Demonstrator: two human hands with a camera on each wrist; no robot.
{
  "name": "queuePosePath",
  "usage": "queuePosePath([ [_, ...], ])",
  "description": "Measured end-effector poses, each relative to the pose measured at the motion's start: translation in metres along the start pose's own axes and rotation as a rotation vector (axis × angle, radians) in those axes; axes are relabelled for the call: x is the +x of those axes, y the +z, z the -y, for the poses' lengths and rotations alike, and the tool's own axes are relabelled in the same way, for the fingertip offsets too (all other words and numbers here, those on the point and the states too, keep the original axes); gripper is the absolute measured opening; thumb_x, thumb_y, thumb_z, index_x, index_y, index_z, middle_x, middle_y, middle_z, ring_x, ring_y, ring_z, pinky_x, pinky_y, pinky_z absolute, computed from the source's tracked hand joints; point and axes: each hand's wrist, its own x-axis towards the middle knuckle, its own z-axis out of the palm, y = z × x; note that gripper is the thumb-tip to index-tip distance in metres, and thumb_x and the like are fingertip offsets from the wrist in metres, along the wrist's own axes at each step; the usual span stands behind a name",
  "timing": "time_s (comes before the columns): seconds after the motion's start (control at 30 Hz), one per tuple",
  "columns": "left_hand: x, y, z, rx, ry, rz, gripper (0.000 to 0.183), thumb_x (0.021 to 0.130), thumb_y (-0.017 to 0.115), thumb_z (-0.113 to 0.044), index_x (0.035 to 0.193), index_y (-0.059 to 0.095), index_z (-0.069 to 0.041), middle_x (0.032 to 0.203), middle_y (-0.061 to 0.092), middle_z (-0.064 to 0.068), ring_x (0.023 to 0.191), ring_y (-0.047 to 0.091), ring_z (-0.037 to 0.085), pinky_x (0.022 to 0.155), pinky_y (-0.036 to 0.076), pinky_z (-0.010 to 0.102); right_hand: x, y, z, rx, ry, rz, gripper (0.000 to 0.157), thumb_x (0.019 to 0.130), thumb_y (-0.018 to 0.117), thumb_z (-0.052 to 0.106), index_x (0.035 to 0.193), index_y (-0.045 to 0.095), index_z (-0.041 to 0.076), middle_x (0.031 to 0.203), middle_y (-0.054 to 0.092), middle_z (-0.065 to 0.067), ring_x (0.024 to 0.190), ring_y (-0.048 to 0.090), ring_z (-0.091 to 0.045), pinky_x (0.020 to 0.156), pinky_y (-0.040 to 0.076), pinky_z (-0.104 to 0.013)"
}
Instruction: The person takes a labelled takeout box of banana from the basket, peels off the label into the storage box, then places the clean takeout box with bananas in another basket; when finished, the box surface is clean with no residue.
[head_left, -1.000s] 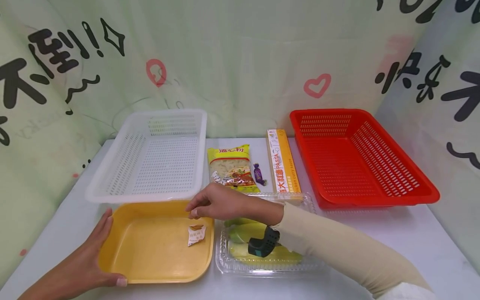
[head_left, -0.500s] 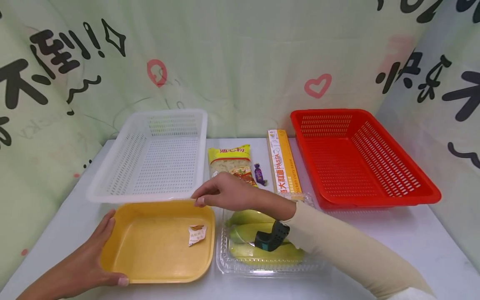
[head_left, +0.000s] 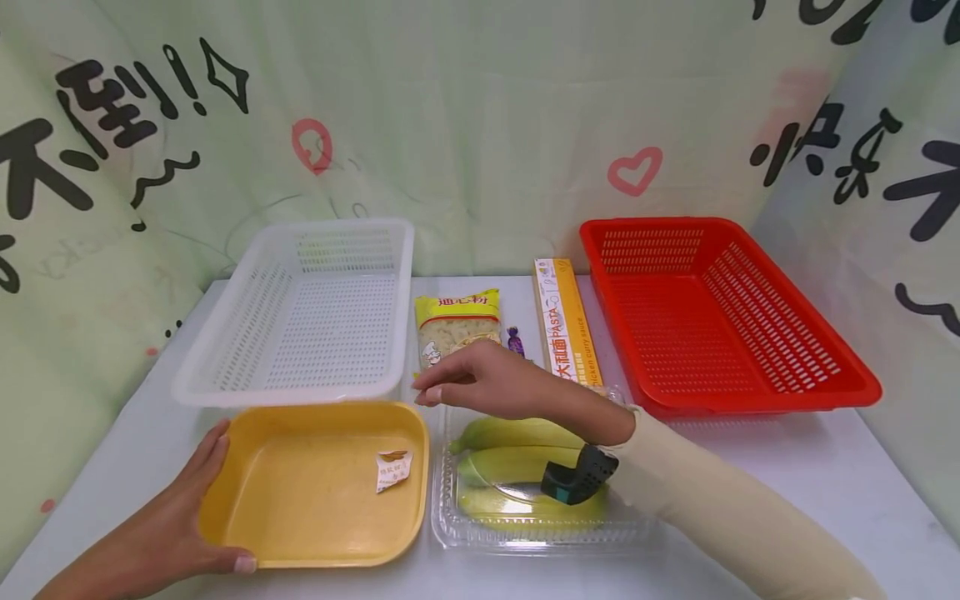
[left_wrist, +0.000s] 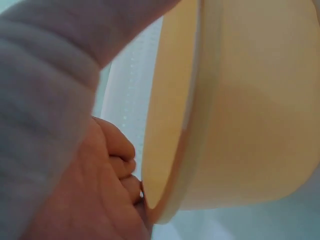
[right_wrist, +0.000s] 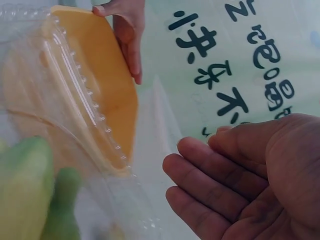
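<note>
Right hand [head_left: 497,380] empty and relaxed, lightly steady the yellow rectangular plastic tub [head_left: 300,500] with your spread left hand [head_left: 178,527], so the small white printed packet [head_left: 393,472] inside its right half lies undisturbed.

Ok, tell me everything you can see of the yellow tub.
The yellow tub is rectangular with rounded corners, smooth solid walls and a narrow rim; it looks like plastic. It stands upright on the white table, in front of the white basket and left of the clear box. The left hand rests against its left end. Inside, toward the right, lies one small printed packet. Whether its far rim touches the basket is unclear.
</note>
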Motion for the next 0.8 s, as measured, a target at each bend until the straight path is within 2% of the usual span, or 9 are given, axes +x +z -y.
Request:
queuePosePath([
  [0.1, -0.001, -0.002, -0.001, -0.024, 0.057, -0.035, 0.131, 0.067, 0.089, -0.032, 0.154, -0.004, -0.001, 0.162, -0.008, 0.012, 0.137, -0.003, -0.009, 0.096, 0.004, -0.003, -0.007, -0.008, 0.002, -0.007, 0.001, -0.048, 0.025, 0.095, 0.064, 0.011, 0.118, 0.070, 0.002, 0.103, 0.073, 0.001, 0.092, 0.066, -0.014, 0.073, 0.051, -0.022],
  [0.13, -0.001, -0.002, -0.002, -0.034, 0.073, -0.046, 0.131, 0.067, 0.089, -0.031, 0.155, -0.003, -0.002, 0.162, -0.007, 0.011, 0.133, -0.004, -0.016, 0.097, 0.005, -0.002, -0.010, -0.011, 0.002, -0.004, 0.005, -0.063, 0.025, 0.095, 0.064, 0.011, 0.118, 0.070, 0.003, 0.103, 0.073, 0.001, 0.091, 0.065, -0.017, 0.072, 0.050, -0.023],
  [0.17, -0.001, -0.003, -0.003, -0.036, 0.074, -0.052, 0.129, 0.068, 0.089, -0.030, 0.155, -0.003, -0.004, 0.162, -0.007, 0.008, 0.132, -0.004, -0.017, 0.097, 0.005, -0.002, -0.013, -0.013, 0.002, -0.006, 0.016, -0.079, 0.025, 0.094, 0.065, 0.011, 0.118, 0.070, 0.004, 0.103, 0.073, 0.002, 0.090, 0.064, -0.018, 0.071, 0.049, -0.023],
  [0.3, -0.002, -0.002, -0.008, -0.051, 0.060, -0.068, 0.128, 0.066, 0.090, -0.025, 0.157, 0.000, -0.010, 0.163, -0.004, 0.005, 0.131, -0.001, -0.018, 0.096, 0.007, -0.003, -0.025, -0.021, 0.001, -0.021, 0.053, -0.117, 0.026, 0.094, 0.065, 0.012, 0.119, 0.071, 0.007, 0.104, 0.073, 0.002, 0.087, 0.062, -0.018, 0.068, 0.048, -0.023],
  [0.37, -0.003, -0.001, -0.013, -0.067, 0.058, -0.063, 0.128, 0.067, 0.090, -0.022, 0.157, 0.000, -0.013, 0.163, -0.003, 0.003, 0.131, 0.000, -0.019, 0.095, 0.008, -0.003, -0.031, -0.023, -0.001, -0.053, 0.070, -0.127, 0.026, 0.095, 0.065, 0.013, 0.120, 0.071, 0.009, 0.104, 0.072, 0.005, 0.075, 0.057, -0.016, 0.062, 0.045, -0.022],
  [0.5, -0.002, 0.001, -0.033, -0.140, 0.089, -0.042, 0.129, 0.066, 0.090, -0.018, 0.157, -0.001, -0.017, 0.163, -0.004, 0.002, 0.134, 0.002, -0.017, 0.095, 0.011, -0.002, -0.047, -0.024, -0.005, -0.091, 0.057, -0.131, 0.027, 0.095, 0.063, 0.012, 0.121, 0.070, 0.008, 0.108, 0.072, 0.000, 0.072, 0.057, -0.021, 0.059, 0.044, -0.024],
  [0.63, 0.005, 0.004, -0.059, -0.202, 0.143, -0.044, 0.131, 0.064, 0.091, -0.020, 0.158, 0.000, -0.018, 0.163, -0.002, 0.005, 0.138, 0.003, -0.011, 0.098, 0.014, 0.000, -0.061, -0.027, -0.012, -0.113, 0.058, -0.138, 0.028, 0.096, 0.063, 0.014, 0.122, 0.069, 0.007, 0.112, 0.071, -0.005, 0.086, 0.063, -0.027, 0.067, 0.051, -0.027],
  [0.8, 0.018, 0.015, -0.083, -0.224, 0.158, -0.063, 0.131, 0.063, 0.092, -0.026, 0.158, 0.001, -0.018, 0.163, -0.002, 0.004, 0.141, 0.002, -0.006, 0.100, 0.014, 0.001, -0.076, -0.031, -0.022, -0.106, 0.083, -0.180, 0.029, 0.096, 0.063, 0.015, 0.123, 0.068, 0.007, 0.115, 0.070, -0.003, 0.094, 0.064, -0.023, 0.073, 0.054, -0.026],
])
